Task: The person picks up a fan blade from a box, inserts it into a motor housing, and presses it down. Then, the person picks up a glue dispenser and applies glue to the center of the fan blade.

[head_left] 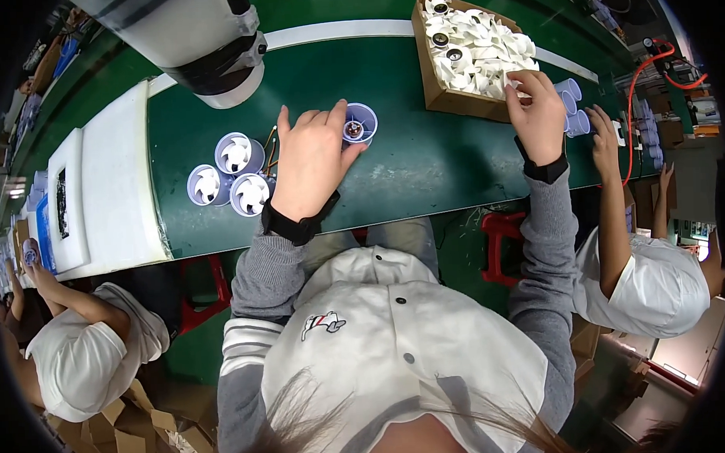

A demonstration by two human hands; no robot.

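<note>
Near the table's middle, your left hand steadies the purple housing with loose fingers, while your right hand pinches a white fan from the cardboard box at the far edge.

Even, bright overhead light falls on the green table, with only soft, short shadows beneath the left hand and right hand. The white parts in the cardboard box are nearly overexposed, with little detail. Focus is sharp at the centre. Fisheye distortion bends the table's edges, and the frame darkens to black at the corners. Loose hair at the lower edge is blurred.
</note>
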